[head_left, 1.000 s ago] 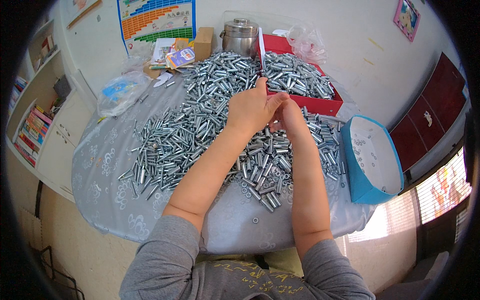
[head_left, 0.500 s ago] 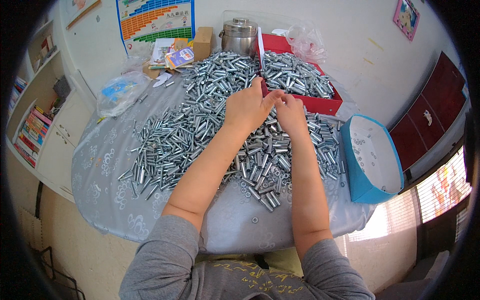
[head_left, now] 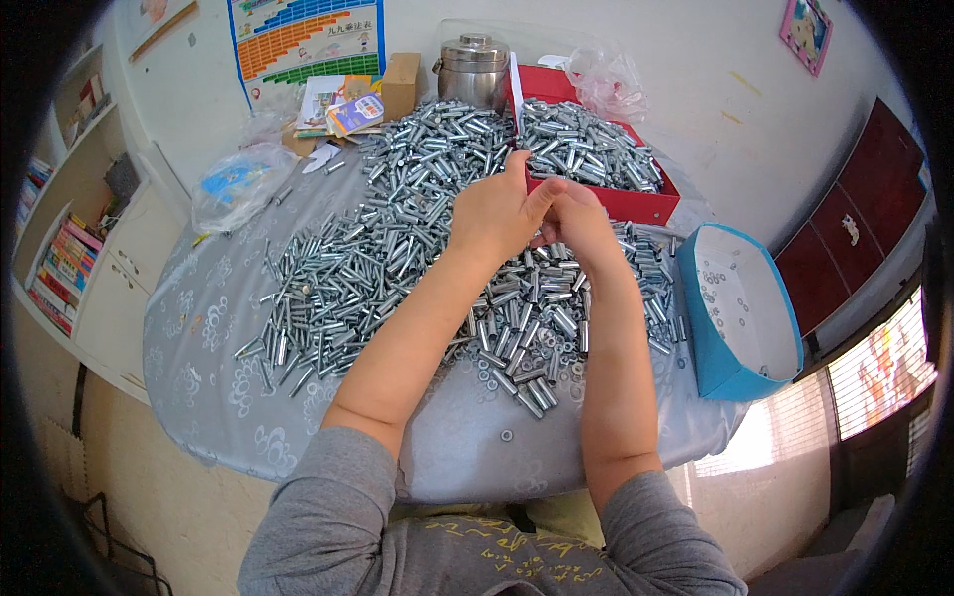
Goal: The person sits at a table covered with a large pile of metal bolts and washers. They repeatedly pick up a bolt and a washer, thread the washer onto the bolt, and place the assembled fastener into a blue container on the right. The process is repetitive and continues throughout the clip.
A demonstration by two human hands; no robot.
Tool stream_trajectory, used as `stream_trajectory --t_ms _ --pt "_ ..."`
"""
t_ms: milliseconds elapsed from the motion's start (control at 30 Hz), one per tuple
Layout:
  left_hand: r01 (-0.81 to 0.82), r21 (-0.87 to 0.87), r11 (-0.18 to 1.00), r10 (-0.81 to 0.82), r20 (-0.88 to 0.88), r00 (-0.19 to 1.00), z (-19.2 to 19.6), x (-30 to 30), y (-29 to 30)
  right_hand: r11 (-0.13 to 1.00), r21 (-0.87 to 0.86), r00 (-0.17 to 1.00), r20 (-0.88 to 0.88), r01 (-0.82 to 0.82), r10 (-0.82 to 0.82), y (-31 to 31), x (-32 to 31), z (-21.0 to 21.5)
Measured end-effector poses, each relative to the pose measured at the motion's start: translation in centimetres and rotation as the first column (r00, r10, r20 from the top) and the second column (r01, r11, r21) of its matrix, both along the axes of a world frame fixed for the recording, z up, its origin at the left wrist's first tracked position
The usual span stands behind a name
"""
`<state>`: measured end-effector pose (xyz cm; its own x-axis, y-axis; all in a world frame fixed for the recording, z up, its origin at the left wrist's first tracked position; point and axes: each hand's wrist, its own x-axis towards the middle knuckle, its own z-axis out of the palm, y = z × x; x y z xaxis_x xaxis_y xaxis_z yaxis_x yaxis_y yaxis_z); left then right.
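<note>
Over the middle of the table my left hand [head_left: 494, 215] and my right hand [head_left: 582, 224] meet, fingers closed and thumbs close together. Whatever they hold is hidden behind the fingers. Beneath them spreads a big heap of silvery metal sleeves and bolts [head_left: 343, 263]. Just beyond my right hand stands a red box [head_left: 644, 206], filled with more of these metal pieces. Small washers or nuts [head_left: 571, 370] lie among the sleeves between my forearms, and a single ring-shaped one [head_left: 507, 435] rests nearer the front edge.
A blue fabric bin [head_left: 740, 368] with several small rings inside stands at the right edge. Behind the heap are a steel pot [head_left: 473, 74], a cardboard box [head_left: 401, 87] and booklets [head_left: 355, 115]. Plastic bags [head_left: 243, 189] lie at the left. A patterned grey cloth [head_left: 214, 368] covers the table.
My right hand has turned inward and lowered slightly, its fingers now curled under beside the left thumb. My left hand has shifted barely to the right.
</note>
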<state>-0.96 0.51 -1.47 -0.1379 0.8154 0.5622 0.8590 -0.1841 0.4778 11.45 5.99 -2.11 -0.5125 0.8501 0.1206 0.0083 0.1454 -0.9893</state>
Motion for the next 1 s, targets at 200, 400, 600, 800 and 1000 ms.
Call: stream_trajectory --t_ms 200,400,600,800,1000 --pt "0.007 0.035 0.999 -0.008 0.023 1.0 -0.1 -0.3 0.3 0.934 0.227 0.945 0.117 0.274 -0.306 0.7 0.4 -0.5" --pt "0.001 0.034 0.999 -0.002 0.03 1.0 0.0 0.1 0.2 0.985 0.168 1.0 -0.009 -0.025 0.027 1.4 0.4 -1.3" --pt "0.068 0.05 0.996 -0.07 0.046 0.996 -0.1 -0.1 0.2 0.952 0.301 0.996 0.086 -0.059 0.035 0.3 0.2 -0.6" --pt "0.038 0.049 0.998 -0.035 -0.055 0.998 -0.2 -0.3 0.3 0.936 0.283 0.938 0.211 0.21 -0.274 0.4 2.2 0.7" --pt "0.076 0.079 0.994 -0.076 0.003 0.997 -0.2 0.0 0.3 0.914 0.386 0.976 0.118 0.125 -0.183 0.0 1.9 0.4"
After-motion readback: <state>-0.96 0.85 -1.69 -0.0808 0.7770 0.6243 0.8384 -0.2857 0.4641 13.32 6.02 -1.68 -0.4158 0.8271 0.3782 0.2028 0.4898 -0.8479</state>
